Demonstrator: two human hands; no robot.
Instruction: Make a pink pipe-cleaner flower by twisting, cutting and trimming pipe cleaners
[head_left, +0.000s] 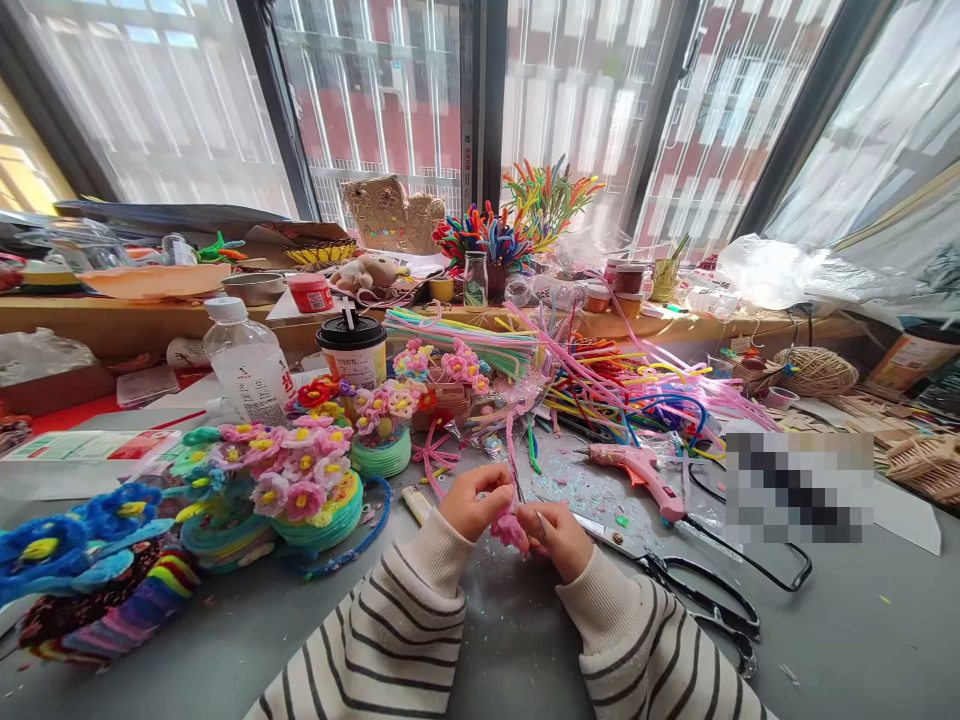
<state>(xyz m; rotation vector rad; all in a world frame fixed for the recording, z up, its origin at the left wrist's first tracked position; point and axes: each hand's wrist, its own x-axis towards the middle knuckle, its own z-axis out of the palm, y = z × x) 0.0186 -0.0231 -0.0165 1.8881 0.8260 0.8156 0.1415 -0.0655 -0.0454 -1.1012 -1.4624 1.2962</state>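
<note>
The left hand [474,502] and the right hand [559,535] meet low over the grey table [862,630], both in striped sleeves, and between them they pinch a small pink flower [511,529] made of fuzzy wire; the left hand's fingers curl closed on its upper side and the right hand's fingers close on its right side, so neither hand is spread wide. A thin pink wire stem [512,455] rises from the flower, just beyond the left hand. Just right of the right hand lie black-handled scissors [705,595], their blades pointing toward the right hand's knuckles. Beyond the right hand, a little farther out, a pink glue gun [645,472] lies on its side. Left of the left hand stand round green baskets of pink flowers [304,490], and farther left a blue flower [45,545]. Beyond both hands is a loose heap of coloured wire stems [637,385], with a lidded cup [352,350] and a clear plastic bottle [247,365] off to the left of it
</note>
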